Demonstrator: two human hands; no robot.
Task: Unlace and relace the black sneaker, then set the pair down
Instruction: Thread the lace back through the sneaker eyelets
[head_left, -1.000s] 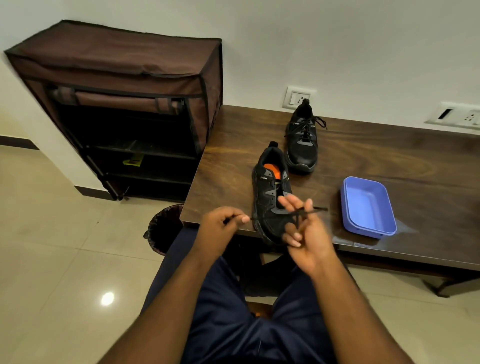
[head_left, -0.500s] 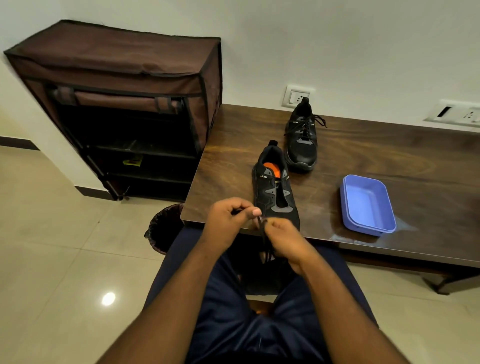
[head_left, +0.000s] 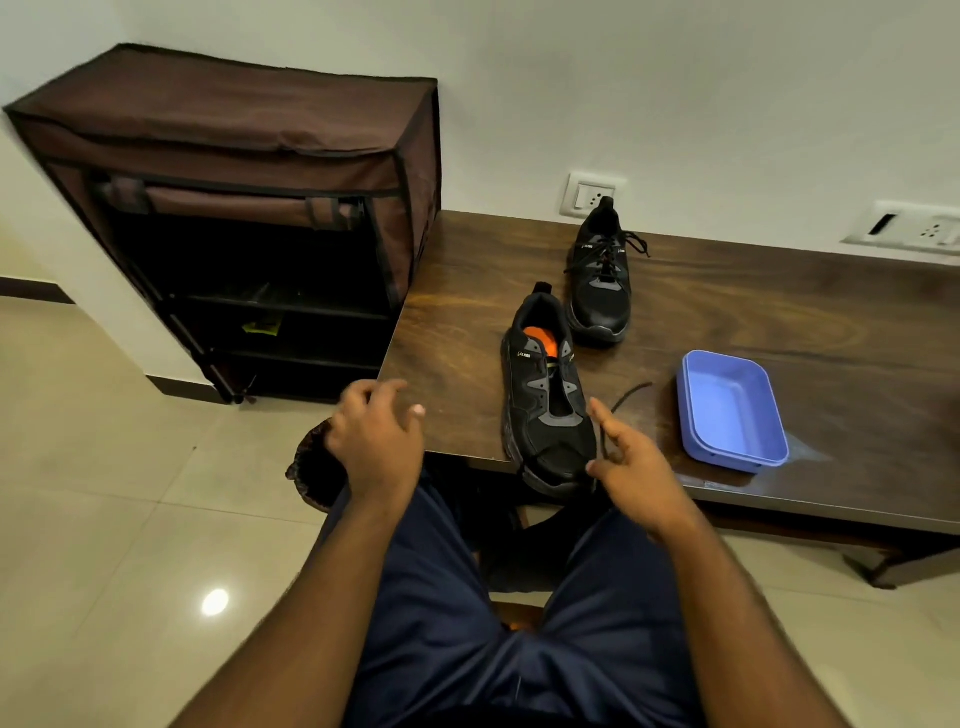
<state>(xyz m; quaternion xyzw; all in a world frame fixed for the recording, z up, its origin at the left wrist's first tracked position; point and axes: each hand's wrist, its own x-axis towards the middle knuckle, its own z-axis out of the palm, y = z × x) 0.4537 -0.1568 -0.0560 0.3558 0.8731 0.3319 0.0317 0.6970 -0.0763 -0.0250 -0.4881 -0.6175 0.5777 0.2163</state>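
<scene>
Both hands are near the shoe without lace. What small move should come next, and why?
Probably the right hand should pinch the loose lace lying beside it on the table. The near sneaker shows empty eyelets, while the far sneaker is laced. The left hand holds nothing.

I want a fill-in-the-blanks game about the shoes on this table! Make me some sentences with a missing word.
1. The insole inside the near sneaker is ____.
2. The tray on the wooden table is colored ____.
3. The far sneaker still has its ____ threaded in.
4. The loose shoelace lies between the near sneaker and the ____.

Missing words: orange; blue; laces; tray
</scene>
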